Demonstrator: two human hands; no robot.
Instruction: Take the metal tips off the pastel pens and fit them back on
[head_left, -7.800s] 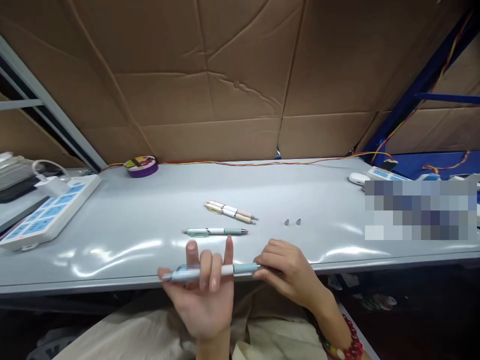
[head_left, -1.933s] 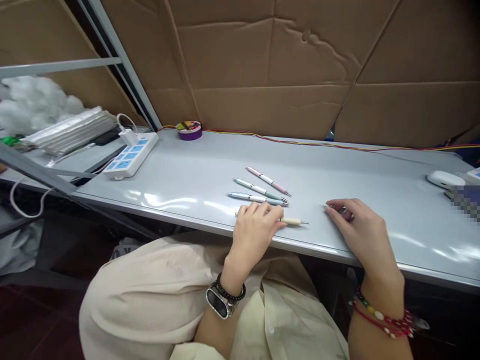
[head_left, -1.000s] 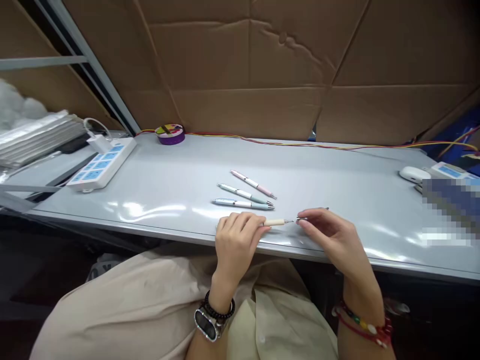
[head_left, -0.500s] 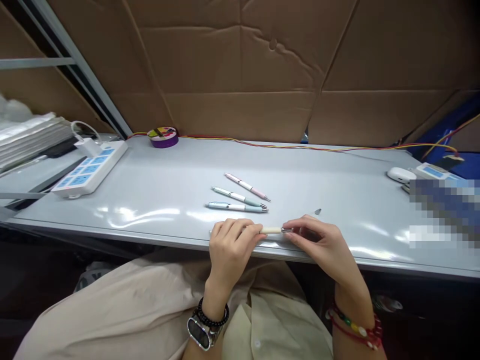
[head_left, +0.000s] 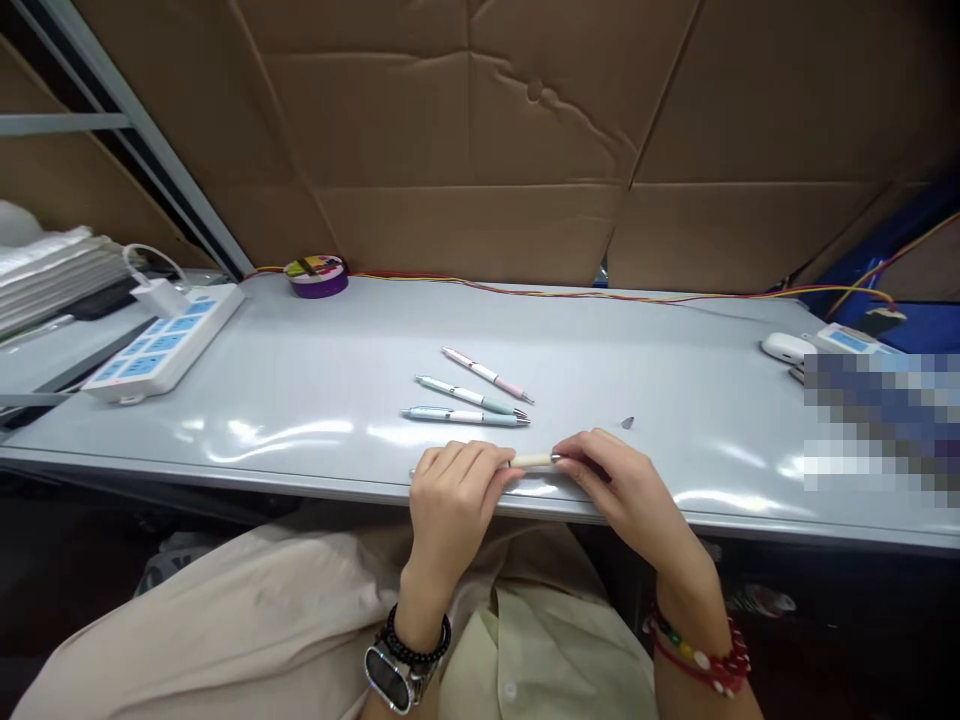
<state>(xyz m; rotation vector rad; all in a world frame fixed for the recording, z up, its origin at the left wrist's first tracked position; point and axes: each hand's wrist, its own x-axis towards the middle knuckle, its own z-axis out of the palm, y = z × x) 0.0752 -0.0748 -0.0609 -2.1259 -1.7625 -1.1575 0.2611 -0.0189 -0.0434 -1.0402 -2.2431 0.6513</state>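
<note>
Pens (head_left: 466, 396) are laid side by side on the table (head_left: 315, 340), out of the way. Nearer the edge, a cream pen (head_left: 534, 460) is gripped in the curled left hand (head_left: 450, 492), so it seems kept steady. Its metal tip end is pinched by the right hand (head_left: 619, 485) fingers (head_left: 577, 465). A small metal tip (head_left: 628, 423) is left just beyond.

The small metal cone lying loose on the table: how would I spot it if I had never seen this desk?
Start at the long grey table and find the three pens lying side by side near its middle. Look to their right, just beyond the person's right hand: the small metal cone lies there alone. It is far smaller than any pen, a dark silvery speck.
</note>
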